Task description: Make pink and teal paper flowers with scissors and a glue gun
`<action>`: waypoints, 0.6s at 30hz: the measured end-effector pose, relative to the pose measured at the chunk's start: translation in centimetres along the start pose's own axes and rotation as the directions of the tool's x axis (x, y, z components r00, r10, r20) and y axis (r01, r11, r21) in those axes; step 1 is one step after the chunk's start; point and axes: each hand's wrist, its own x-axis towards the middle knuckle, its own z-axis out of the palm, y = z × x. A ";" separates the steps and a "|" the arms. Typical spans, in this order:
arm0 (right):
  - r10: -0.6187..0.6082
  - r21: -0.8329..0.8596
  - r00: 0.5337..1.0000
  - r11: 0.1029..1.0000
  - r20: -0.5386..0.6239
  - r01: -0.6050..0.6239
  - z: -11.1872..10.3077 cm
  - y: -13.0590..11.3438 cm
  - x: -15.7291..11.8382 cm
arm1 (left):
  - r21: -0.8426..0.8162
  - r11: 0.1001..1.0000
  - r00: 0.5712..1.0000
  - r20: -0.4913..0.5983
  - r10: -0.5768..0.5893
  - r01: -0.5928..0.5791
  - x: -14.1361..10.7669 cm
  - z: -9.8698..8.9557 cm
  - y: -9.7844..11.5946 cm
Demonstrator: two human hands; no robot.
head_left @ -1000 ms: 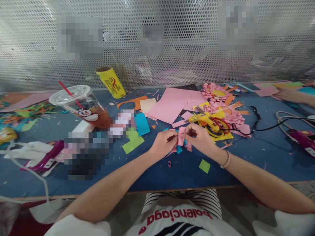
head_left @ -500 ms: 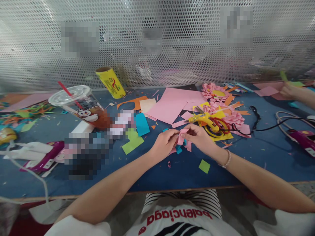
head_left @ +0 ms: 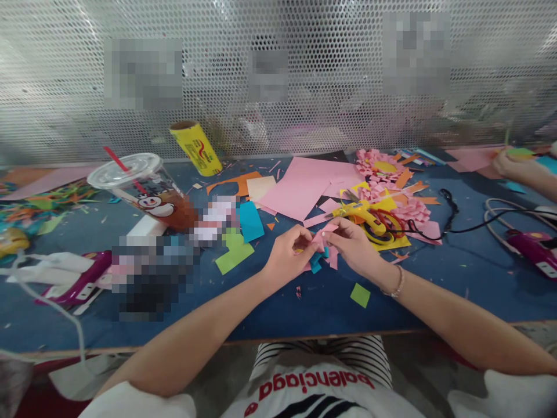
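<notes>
Between the fingertips of both hands is a small strip of pink paper (head_left: 322, 233). My left hand (head_left: 290, 253) pinches its left end, while my right hand (head_left: 353, 242) grips the right side. Under the hands lie blue paper scraps (head_left: 319, 262) and more pink pieces, partly covered. Just beyond my right hand rest a yellow glue gun (head_left: 365, 213) and scissors with red and yellow handles (head_left: 394, 223). A green paper square (head_left: 360, 295) lies nearer to me. Large pink paper sheets (head_left: 300, 186) spread out behind the hands.
Pink paper flowers (head_left: 380, 165) sit at the back right. A plastic drink cup (head_left: 150, 191) and a yellow tube (head_left: 198, 149) stand on the left. Purple power strips (head_left: 87, 278) with cables lie at both sides. Another person's hand (head_left: 517, 165) is at far right.
The pink strip has been turned and now lies flatter between my fingers. My left fingers have curled and shifted slightly. The other person's hand at the right has moved a little.
</notes>
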 end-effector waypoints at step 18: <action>0.070 0.012 0.996 0.998 -0.063 -0.069 0.3 -0.9 0.1 | -0.125 0.984 0.992 0.009 -0.129 0.129 0.6 -0.4 -1.2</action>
